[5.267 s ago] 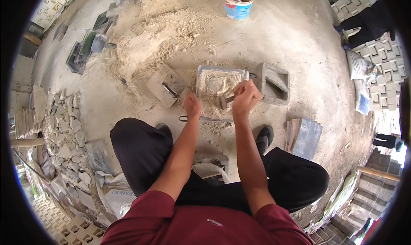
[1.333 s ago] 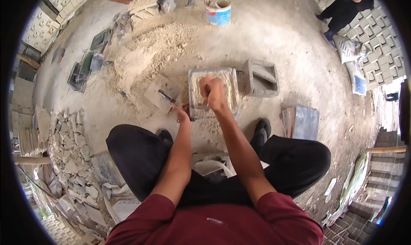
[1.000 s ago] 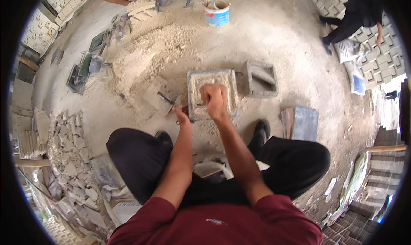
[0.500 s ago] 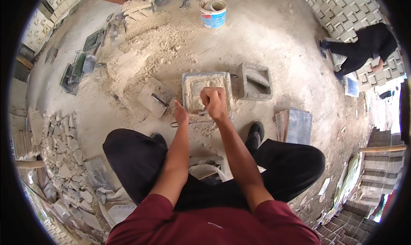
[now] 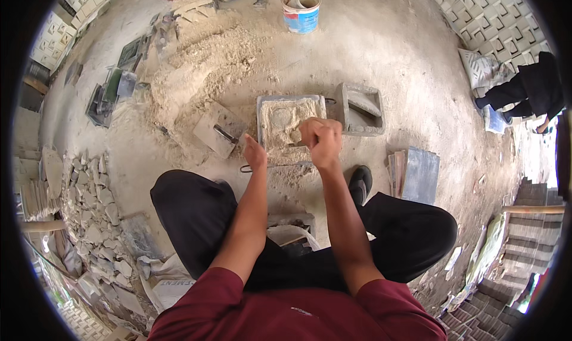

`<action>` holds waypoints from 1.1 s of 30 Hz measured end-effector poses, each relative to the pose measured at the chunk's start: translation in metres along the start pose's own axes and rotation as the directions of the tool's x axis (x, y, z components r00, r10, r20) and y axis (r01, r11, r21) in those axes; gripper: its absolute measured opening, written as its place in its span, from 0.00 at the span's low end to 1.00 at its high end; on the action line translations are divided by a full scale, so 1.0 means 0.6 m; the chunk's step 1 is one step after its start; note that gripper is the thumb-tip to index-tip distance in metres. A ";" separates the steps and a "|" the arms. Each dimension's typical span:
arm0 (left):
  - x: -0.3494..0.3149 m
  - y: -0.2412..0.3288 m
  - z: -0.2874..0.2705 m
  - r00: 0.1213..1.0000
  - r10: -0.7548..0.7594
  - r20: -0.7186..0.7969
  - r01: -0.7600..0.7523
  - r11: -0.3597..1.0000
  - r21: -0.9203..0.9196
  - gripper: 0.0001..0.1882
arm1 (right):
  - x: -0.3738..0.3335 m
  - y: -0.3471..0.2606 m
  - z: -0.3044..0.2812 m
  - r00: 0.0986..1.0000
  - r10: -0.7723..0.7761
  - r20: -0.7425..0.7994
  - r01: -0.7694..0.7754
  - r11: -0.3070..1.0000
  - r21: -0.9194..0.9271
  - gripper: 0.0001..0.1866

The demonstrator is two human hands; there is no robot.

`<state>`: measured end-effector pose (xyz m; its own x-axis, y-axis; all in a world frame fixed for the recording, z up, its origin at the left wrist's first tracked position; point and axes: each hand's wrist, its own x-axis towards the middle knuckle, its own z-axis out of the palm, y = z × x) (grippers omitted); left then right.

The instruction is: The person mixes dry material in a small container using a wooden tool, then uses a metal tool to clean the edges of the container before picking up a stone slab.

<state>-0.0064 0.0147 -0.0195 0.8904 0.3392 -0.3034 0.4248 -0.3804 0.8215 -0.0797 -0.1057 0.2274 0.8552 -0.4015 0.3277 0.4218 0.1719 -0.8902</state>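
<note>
The right hand's (image 5: 322, 139) fingers curl around a tool (image 5: 295, 143) over the mold (image 5: 260, 115); the left hand's (image 5: 255, 154), at its edge, I cannot tell.

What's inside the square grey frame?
Pale, crumbly powder lies inside the frame. The right hand hides part of its right side; whatever is beneath the powder cannot be seen.
</note>
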 end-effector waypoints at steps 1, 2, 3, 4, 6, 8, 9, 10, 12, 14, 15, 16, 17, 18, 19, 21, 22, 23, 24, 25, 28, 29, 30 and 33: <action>0.009 0.009 0.010 0.999 0.006 -0.044 -0.007 1.000 -0.018 0.45 | 0.002 0.036 -0.012 0.999 0.045 0.011 -0.044 0.998 -0.052 0.19; 0.008 0.009 0.012 0.999 0.002 -0.035 -0.002 1.000 -0.015 0.45 | 0.002 0.044 -0.012 0.994 0.107 0.007 -0.105 0.988 -0.111 0.20; 0.011 0.008 0.009 0.999 0.039 0.004 -0.039 0.999 0.017 0.45 | 0.006 0.049 -0.015 0.987 0.158 -0.033 -0.162 0.970 -0.184 0.22; 0.010 0.005 0.003 0.997 0.069 0.031 -0.070 0.996 0.046 0.45 | 0.003 0.037 -0.013 0.986 0.168 -0.025 -0.169 0.968 -0.184 0.22; 0.009 0.022 0.001 0.999 0.033 0.027 -0.035 0.999 0.042 0.46 | 0.006 0.013 -0.003 0.999 0.032 0.017 -0.031 0.997 -0.068 0.24; 0.003 0.018 -0.010 0.997 0.056 0.048 -0.058 0.997 0.048 0.46 | -0.008 -0.003 0.002 0.999 -0.048 0.020 0.047 0.999 0.008 0.23; -0.012 0.010 -0.016 0.997 0.059 0.046 -0.061 0.997 0.048 0.46 | -0.018 0.017 -0.012 1.000 -0.016 -0.002 0.016 1.000 -0.001 0.22; -0.017 0.028 -0.004 0.994 0.048 0.094 -0.053 0.997 0.051 0.46 | -0.005 0.037 -0.029 1.000 -0.018 -0.015 0.018 1.000 -0.016 0.21; -0.013 0.032 0.000 0.992 0.022 0.127 -0.030 0.998 0.064 0.47 | -0.004 0.049 -0.045 0.999 0.011 -0.043 -0.009 0.999 0.046 0.19; 0.004 0.008 -0.010 0.997 -0.046 0.056 0.041 0.995 0.086 0.47 | 0.005 0.007 -0.022 0.992 0.092 -0.083 -0.093 0.996 -0.010 0.20; 0.016 0.011 -0.008 0.998 -0.044 0.040 0.041 0.996 0.078 0.47 | 0.009 -0.021 -0.006 0.998 0.047 -0.030 -0.046 0.998 0.032 0.19; 0.012 0.011 -0.007 0.999 -0.037 0.025 0.036 0.997 0.070 0.46 | 0.009 -0.033 -0.005 0.998 0.051 -0.038 -0.050 0.998 0.031 0.19; 0.009 0.009 -0.008 0.999 -0.031 0.009 0.030 0.998 0.062 0.46 | 0.008 -0.041 -0.005 0.998 0.058 -0.022 -0.060 0.995 -0.074 0.19; 0.006 0.005 -0.013 0.999 -0.033 0.014 0.032 0.997 0.070 0.46 | 0.007 -0.043 -0.005 0.998 0.068 -0.006 -0.068 0.982 -0.178 0.18; -0.011 0.030 0.000 0.995 -0.040 0.088 0.037 0.998 0.041 0.47 | 0.004 -0.002 -0.042 1.000 0.020 0.000 -0.018 0.902 -0.431 0.19; -0.019 0.034 0.000 0.987 -0.059 0.147 0.055 0.998 0.027 0.48 | -0.001 0.018 -0.041 0.994 0.095 -0.048 -0.105 0.941 -0.322 0.18; -0.011 0.031 -0.005 0.991 -0.065 0.119 0.062 0.998 0.029 0.47 | 0.003 0.015 -0.027 0.983 0.175 -0.062 -0.184 0.964 -0.192 0.17; -0.005 0.026 -0.008 0.993 -0.071 0.092 0.068 0.997 0.033 0.47 | 0.007 0.007 -0.021 0.996 -0.084 0.002 0.081 0.952 -0.295 0.19; -0.002 0.020 -0.011 0.994 -0.072 0.087 0.069 0.997 0.037 0.47 | 0.002 -0.008 -0.018 0.997 -0.081 0.001 0.078 0.954 -0.289 0.19; 0.005 0.024 -0.007 0.997 -0.044 0.055 0.044 0.999 0.014 0.45 | 0.009 -0.044 -0.003 0.998 -0.062 -0.009 0.061 0.993 -0.100 0.20; -0.005 0.016 -0.002 0.998 -0.014 0.064 0.013 1.000 0.016 0.44 | 0.005 -0.033 -0.017 0.998 0.020 -0.058 -0.018 0.999 0.043 0.20; -0.003 0.022 0.007 0.997 -0.003 0.072 0.002 1.000 0.007 0.45 | 0.002 0.010 -0.037 0.997 0.064 -0.044 -0.065 0.997 -0.028 0.20; -0.001 0.021 0.010 0.997 -0.005 0.075 0.004 1.000 0.009 0.45 | -0.001 0.032 -0.046 0.993 0.116 -0.031 -0.118 0.988 -0.098 0.20; 0.011 0.004 -0.001 1.000 -0.012 0.023 0.012 1.000 0.003 0.45 | -0.002 -0.007 -0.024 0.996 0.078 -0.050 -0.081 0.994 -0.070 0.20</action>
<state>0.0004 0.0166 -0.0191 0.8890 0.3236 -0.3241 0.4356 -0.3787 0.8166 -0.0871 -0.1189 0.2263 0.8692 -0.4317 0.2413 0.3288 0.1401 -0.9339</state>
